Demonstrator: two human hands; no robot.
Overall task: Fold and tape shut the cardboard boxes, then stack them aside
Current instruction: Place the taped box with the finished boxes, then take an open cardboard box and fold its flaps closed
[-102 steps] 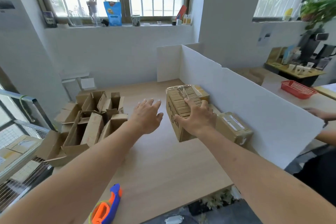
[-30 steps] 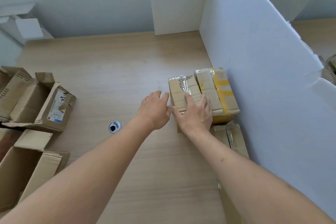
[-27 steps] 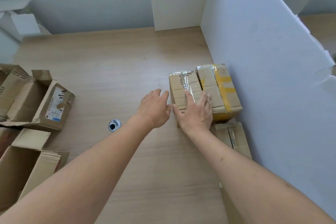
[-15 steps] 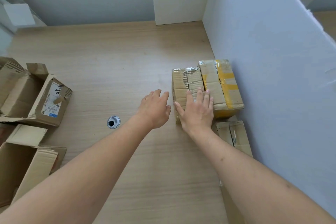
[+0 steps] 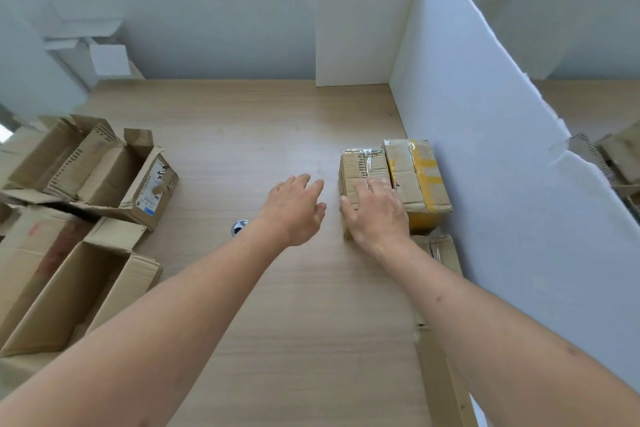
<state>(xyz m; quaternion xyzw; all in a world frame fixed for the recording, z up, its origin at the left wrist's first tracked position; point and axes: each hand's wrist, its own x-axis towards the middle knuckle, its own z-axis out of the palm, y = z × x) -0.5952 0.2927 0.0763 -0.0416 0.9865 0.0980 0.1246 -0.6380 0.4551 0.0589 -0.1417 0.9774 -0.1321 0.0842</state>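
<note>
head view: we are resting our right hand [image 5: 379, 215] flat, fingers spread, on the taped box [image 5: 362, 170] far right by the white divider [image 5: 485, 149]; left hand [image 5: 294, 208] is hovering open, empty. box is looking light, stiff, tape slippery; gripping its side edges seems best.

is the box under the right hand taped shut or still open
Taped shut. The box under the right hand has its top flaps folded flat, with shiny clear tape running across them and wrinkling over the far edge.
</note>
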